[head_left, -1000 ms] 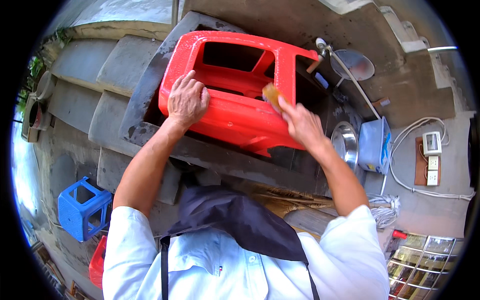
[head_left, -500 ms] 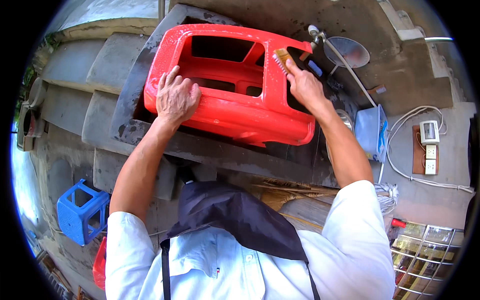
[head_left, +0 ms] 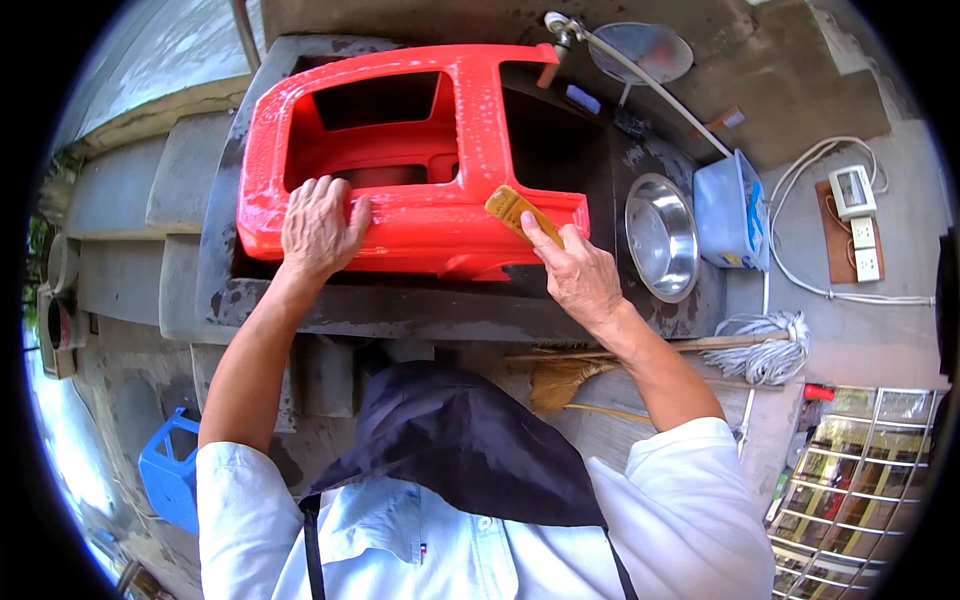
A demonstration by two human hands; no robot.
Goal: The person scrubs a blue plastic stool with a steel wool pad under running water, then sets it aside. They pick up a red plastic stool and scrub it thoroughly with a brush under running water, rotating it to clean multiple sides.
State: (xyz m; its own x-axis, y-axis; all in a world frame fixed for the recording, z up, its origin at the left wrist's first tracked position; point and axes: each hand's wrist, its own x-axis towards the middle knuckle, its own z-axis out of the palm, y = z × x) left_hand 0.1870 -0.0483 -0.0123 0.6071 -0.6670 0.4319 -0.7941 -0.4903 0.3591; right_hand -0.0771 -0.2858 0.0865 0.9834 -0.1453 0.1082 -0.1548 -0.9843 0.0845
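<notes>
A wet red plastic stool (head_left: 481,130) lies on its side in a dark stone sink (head_left: 400,312), its legs toward the right. White suds cover much of its surface. My left hand (head_left: 318,228) holds the stool's near side, fingers hooked over the rim of the large opening. In my right hand (head_left: 580,275) is a scrubbing brush (head_left: 522,213) with a yellowish-brown back. The brush lies against the near edge of the stool by its right-hand leg, and its bristles are hidden underneath.
Right of the stool sit a steel bowl (head_left: 662,238) and a blue plastic tub (head_left: 722,210). A tap (head_left: 553,60), blue brush (head_left: 582,99) and round strainer (head_left: 650,50) are behind. Nearby are a mop (head_left: 765,348), wall sockets (head_left: 864,250) and a blue stool (head_left: 170,475).
The brush in my right hand has come from the stool's far right crossbar down to its near edge. My left hand keeps hold of the stool. The whole view has shifted, uncovering the steel bowl.
</notes>
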